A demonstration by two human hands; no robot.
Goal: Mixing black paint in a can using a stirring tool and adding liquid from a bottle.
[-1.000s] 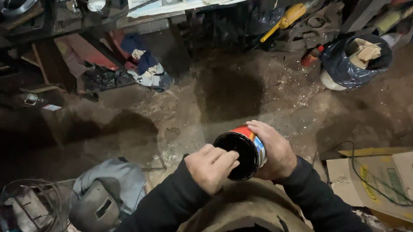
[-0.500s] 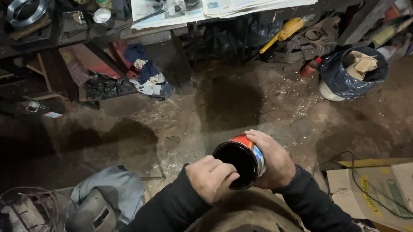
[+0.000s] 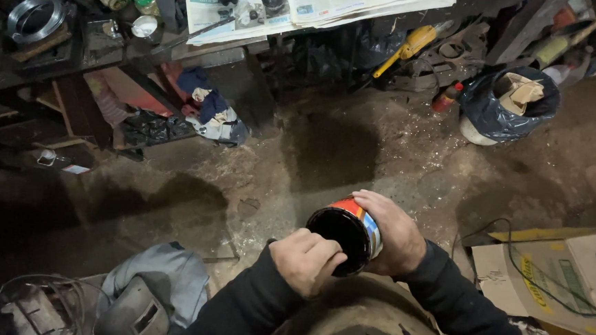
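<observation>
Low in the centre of the frame we see a round metal can with a dark, glossy inside and a red, white and blue label (image 3: pixel 346 232), held tilted above a dirty concrete floor (image 3: pixel 326 155). Our right hand (image 3: pixel 394 233) wraps around the can's labelled side, fingers closed firmly on it. Our left hand (image 3: pixel 305 259) is curled into a loose fist at the can's near rim, touching it; we cannot tell whether it pinches anything. Both arms wear dark sleeves. At lower left lies a grey welding mask with a dark rectangular window (image 3: pixel 139 309), resting on grey cloth, with a coil of thin wire (image 3: pixel 41 300) just beside it. At upper right stands a bucket lined with a black plastic bag (image 3: pixel 505 108), holding crumpled brown paper. A yellow-handled tool (image 3: pixel 405 46) leans under the bench (image 3: pixel 202 48) at the top of the frame, which carries spread newspaper sheets (image 3: pixel 336 1). Flattened cardboard with a thin green cable across it (image 3: pixel 553 280) fills the lower right.
</observation>
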